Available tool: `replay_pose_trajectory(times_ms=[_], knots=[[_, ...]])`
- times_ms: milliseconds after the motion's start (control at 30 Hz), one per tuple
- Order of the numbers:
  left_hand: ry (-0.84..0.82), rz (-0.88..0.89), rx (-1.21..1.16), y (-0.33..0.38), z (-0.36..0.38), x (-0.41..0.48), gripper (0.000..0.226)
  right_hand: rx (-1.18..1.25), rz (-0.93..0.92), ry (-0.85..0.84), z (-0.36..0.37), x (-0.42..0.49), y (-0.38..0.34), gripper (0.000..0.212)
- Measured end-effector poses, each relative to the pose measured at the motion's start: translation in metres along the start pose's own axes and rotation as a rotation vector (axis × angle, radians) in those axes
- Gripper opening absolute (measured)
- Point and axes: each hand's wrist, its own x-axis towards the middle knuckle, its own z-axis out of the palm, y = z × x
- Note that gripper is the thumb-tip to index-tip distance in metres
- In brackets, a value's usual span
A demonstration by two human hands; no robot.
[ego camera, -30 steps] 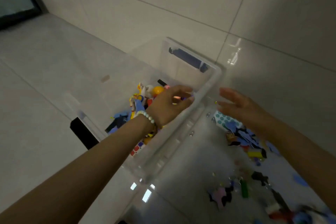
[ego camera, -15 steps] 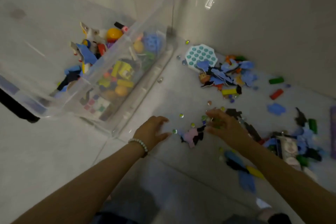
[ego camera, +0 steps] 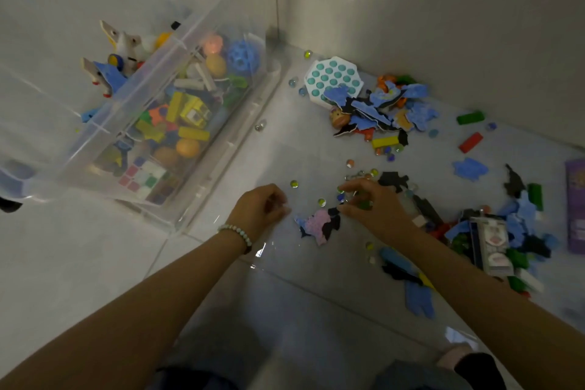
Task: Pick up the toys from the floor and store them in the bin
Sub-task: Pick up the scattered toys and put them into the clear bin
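Observation:
The clear plastic bin (ego camera: 221, 149) stands at the left, holding blocks, balls, a puzzle cube and toy figures. Glass marbles (ego camera: 293, 184) lie scattered on the floor in front of me. My left hand (ego camera: 259, 209), with a bead bracelet on its wrist, is down at the floor with fingers curled in, seemingly pinching a small marble. My right hand (ego camera: 370, 204) is just to its right, fingers curled round several green marbles. A pink and black foam puzzle piece (ego camera: 319, 222) lies between the two hands.
A teal pop toy (ego camera: 332, 76) and a heap of blue foam pieces (ego camera: 380, 104) lie by the wall. Green, red and yellow blocks (ego camera: 470, 117) and more foam pieces spread to the right. A purple box (ego camera: 576, 203) sits at the right edge.
Both hands left the bin and came down to the floor among the marbles. Their fingers have curled in, and a marble near my left fingertips is gone from the floor.

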Motion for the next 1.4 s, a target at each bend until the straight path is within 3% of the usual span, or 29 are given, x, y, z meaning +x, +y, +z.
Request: replay_pose_trajectory(times_ms=[200, 333, 367, 400, 567, 800, 900, 1033, 1100, 1200, 1267, 1333, 1400], knots=[[-0.01, -0.012, 0.048, -0.004, -0.001, 0.001, 0.016, -0.048, 0.011, -0.028, 0.015, 0.007, 0.004, 0.03], [0.074, -0.3, -0.588, 0.018, -0.002, 0.014, 0.012, -0.172, -0.033, 0.001, 0.021, 0.012, 0.004, 0.027], [0.078, -0.307, -0.603, 0.021, -0.002, 0.019, 0.008, -0.213, -0.042, 0.004, 0.023, 0.014, 0.004, 0.026], [0.068, -0.297, -0.577, 0.023, -0.003, 0.023, 0.003, -0.25, -0.049, 0.003, 0.024, 0.015, 0.004, 0.026], [-0.096, -0.263, -0.464, 0.024, -0.004, 0.037, 0.022, -0.337, -0.042, 0.005, 0.03, 0.019, 0.004, 0.022], [-0.049, -0.237, -0.315, 0.023, 0.006, 0.046, 0.018, -0.428, -0.076, 0.018, 0.033, 0.024, 0.011, 0.023], [-0.1, -0.278, -0.325, 0.029, 0.004, 0.049, 0.023, -0.274, -0.023, 0.081, 0.027, 0.026, 0.005, 0.02], [-0.206, -0.482, -0.863, 0.053, 0.006, 0.045, 0.035, 0.145, -0.002, 0.179, 0.007, 0.027, -0.014, 0.005], [-0.296, -0.628, -1.179, 0.064, 0.012, 0.041, 0.033, 0.159, -0.038, 0.121, 0.002, 0.026, -0.023, 0.009], [-0.381, -0.713, -1.417, 0.075, 0.015, 0.039, 0.03, 0.057, -0.063, 0.041, -0.005, 0.025, -0.027, 0.017], [-0.315, -0.734, -1.445, 0.077, 0.012, 0.043, 0.031, 0.129, -0.004, 0.146, -0.019, 0.021, -0.021, 0.014], [-0.208, -0.703, -1.312, 0.072, 0.008, 0.046, 0.029, 0.162, 0.035, 0.239, -0.033, 0.013, -0.008, 0.012], [-0.145, -0.656, -1.157, 0.063, 0.008, 0.046, 0.028, 0.105, 0.054, 0.223, -0.038, 0.005, 0.002, 0.016]])
